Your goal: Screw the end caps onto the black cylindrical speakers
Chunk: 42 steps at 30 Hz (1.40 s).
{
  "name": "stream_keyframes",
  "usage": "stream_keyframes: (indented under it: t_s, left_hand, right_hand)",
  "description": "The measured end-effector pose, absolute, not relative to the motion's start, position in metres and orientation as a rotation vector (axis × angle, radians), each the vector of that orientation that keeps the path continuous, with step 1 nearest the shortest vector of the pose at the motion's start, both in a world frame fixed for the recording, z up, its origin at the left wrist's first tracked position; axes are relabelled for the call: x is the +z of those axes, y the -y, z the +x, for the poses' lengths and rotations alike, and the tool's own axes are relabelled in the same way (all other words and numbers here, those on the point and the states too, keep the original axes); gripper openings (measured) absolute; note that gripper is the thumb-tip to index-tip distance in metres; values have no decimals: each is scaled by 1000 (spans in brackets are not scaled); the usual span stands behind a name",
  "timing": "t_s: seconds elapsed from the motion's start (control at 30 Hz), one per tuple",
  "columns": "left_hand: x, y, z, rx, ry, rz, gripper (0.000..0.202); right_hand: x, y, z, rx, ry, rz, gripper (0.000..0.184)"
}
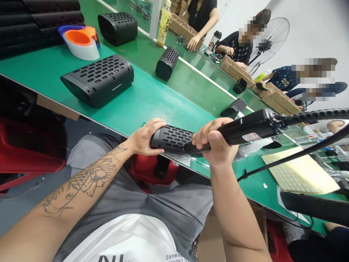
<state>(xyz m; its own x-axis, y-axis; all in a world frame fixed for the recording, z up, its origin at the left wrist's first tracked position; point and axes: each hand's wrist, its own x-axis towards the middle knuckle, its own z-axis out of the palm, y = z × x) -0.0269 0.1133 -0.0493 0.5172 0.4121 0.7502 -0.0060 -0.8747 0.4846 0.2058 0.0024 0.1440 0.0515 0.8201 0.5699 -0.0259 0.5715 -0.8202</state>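
Note:
My left hand point(144, 138) grips the end of a black perforated speaker housing point(172, 138) that lies at the near edge of the green bench point(152, 98). Wrapped in a fist, my right hand point(215, 143) holds a black electric screwdriver point(245, 131), its tip pressed against the housing's right end. The tool's coiled cable point(313, 116) runs off to the right.
More black speaker housings lie on the bench: a large one point(99, 80), one at the back point(117, 27), a small one point(167, 62). An orange-and-white tape dispenser point(80, 42), a drink bottle point(164, 23), a yellow sticker sheet point(300, 173). Other people work across the bench with cardboard boxes point(236, 69).

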Motion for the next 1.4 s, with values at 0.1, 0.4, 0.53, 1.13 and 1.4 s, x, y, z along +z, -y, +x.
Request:
stream_keyframes:
  t_s: [0.1, 0.4, 0.53, 1.13, 1.4]
  left_hand:
    - [-50, -113, -27, 1322, -347, 2321, 114]
    - [-49, -112, -31, 1257, -418, 2390, 118]
    - [-51, -108, -28, 1248, -472, 2418, 116]
    - [-55, -105, -21, 1318, -449, 2472, 115]
    - [-55, -106, -19, 1285, -424, 2453, 122]
  right_hand:
    - [143, -3, 210, 788, 1403, -787, 46]
    - [146, 5, 208, 753, 1299, -834, 47]
    - [166, 10, 246, 494, 1120, -919, 44]
    - [144, 14, 366, -14, 889, -1235, 49]
    - [182, 37, 241, 420, 1107, -841, 33]
